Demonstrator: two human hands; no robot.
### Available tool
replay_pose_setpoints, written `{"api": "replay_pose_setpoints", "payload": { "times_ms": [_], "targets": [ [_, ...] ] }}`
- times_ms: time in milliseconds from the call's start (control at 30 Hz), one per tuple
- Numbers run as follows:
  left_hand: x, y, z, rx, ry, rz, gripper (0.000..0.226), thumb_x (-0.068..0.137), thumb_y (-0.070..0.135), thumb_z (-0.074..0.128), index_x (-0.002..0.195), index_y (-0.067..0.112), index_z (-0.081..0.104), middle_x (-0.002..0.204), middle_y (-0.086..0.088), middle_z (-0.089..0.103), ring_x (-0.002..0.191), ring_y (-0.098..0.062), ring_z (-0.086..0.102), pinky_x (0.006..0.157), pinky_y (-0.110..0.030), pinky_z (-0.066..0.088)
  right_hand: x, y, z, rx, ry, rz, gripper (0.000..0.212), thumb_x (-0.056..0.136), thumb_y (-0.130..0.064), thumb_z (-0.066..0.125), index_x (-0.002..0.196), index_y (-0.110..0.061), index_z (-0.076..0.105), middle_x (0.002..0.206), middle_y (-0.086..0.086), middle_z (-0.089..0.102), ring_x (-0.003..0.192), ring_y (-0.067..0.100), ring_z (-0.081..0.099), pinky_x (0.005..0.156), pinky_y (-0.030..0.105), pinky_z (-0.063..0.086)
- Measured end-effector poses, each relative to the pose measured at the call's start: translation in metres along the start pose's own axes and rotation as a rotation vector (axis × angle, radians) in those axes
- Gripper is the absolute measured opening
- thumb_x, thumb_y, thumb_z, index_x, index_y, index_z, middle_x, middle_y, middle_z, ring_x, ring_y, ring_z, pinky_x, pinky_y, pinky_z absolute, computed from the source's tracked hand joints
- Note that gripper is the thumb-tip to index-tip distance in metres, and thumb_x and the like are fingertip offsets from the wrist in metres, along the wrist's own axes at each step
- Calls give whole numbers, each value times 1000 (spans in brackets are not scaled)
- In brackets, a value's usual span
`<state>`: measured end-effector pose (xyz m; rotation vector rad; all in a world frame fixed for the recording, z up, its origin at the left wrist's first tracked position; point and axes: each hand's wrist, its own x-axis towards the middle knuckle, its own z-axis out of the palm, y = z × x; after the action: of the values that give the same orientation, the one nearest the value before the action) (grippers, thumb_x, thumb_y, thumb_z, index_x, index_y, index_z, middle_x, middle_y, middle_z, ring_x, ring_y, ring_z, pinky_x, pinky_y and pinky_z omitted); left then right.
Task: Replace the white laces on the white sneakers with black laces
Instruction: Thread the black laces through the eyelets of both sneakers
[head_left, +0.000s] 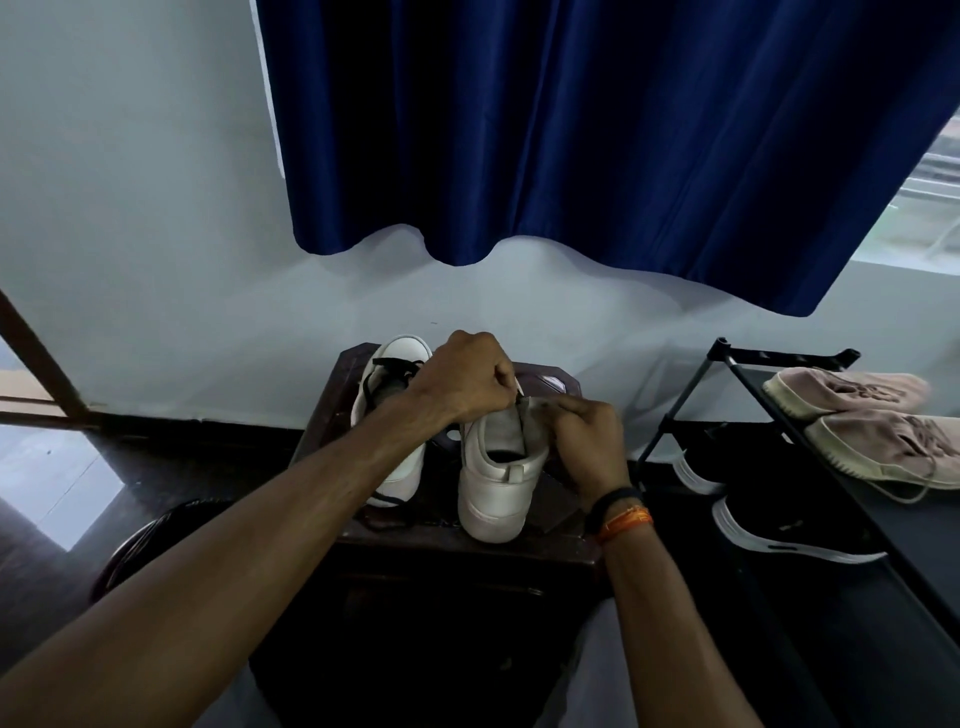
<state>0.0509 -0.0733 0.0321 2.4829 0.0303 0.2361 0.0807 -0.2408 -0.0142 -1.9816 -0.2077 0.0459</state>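
Currently unlacing the second sneaker (496, 467) at frame centre on the desk (467, 540): left hand (462, 382) pinches the white lace (519, 388), right hand (584, 441) grips the tongue, black-laced sneaker (389, 415) just left; next, probably pull the lace clear of its eyelets.

Both bare forearms reach forward and converge toward the middle. The left arm crosses in from the lower left, ending in the left hand (467, 379), seen knuckles up, fingers curled tight with fingertips pinching at its right edge. The right hand (589, 441) sits just beside and slightly lower, fingers bent inward toward the left hand, its grip closed in a pinch. The right wrist carries a black band and an orange band.
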Motion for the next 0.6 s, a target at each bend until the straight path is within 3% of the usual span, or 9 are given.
{"api": "replay_pose_setpoints", "payload": {
  "times_ms": [67,133,267,433,600],
  "targets": [
    [0,-2,4,14,0,2,13,78,10,71,79,19,81,79,7,76,78,-11,71,79,-36,61,0,0,0,181,-40,115,18,83,-15,65,71,-20,78,70,1,72,72,20,63,70,38,52],
    [-2,-3,7,18,9,-9,12,78,13,73,80,22,80,81,8,75,81,-12,70,77,-39,61,1,-2,-2,309,-66,209,15,84,-8,65,82,-12,79,83,11,76,78,25,69,68,36,55],
    [-5,-4,17,49,27,-21,15,78,15,70,80,27,79,83,10,73,87,-14,67,74,-37,58,-2,-6,-4,459,-93,307,14,87,-2,62,89,-6,76,78,8,71,63,15,64,51,22,49],
    [-5,-10,35,-78,114,-59,13,74,12,73,72,24,78,71,16,68,74,-7,63,73,-36,57,-1,-3,-4,521,-105,341,19,87,-2,63,102,0,75,87,10,74,71,18,67,58,24,53],
    [-10,-7,46,-183,233,-130,12,69,22,64,64,28,73,70,20,68,79,-6,66,77,-35,56,0,-1,-4,545,-106,353,20,86,-3,65,103,1,75,90,10,75,78,21,68,61,25,54]
  ]
}}
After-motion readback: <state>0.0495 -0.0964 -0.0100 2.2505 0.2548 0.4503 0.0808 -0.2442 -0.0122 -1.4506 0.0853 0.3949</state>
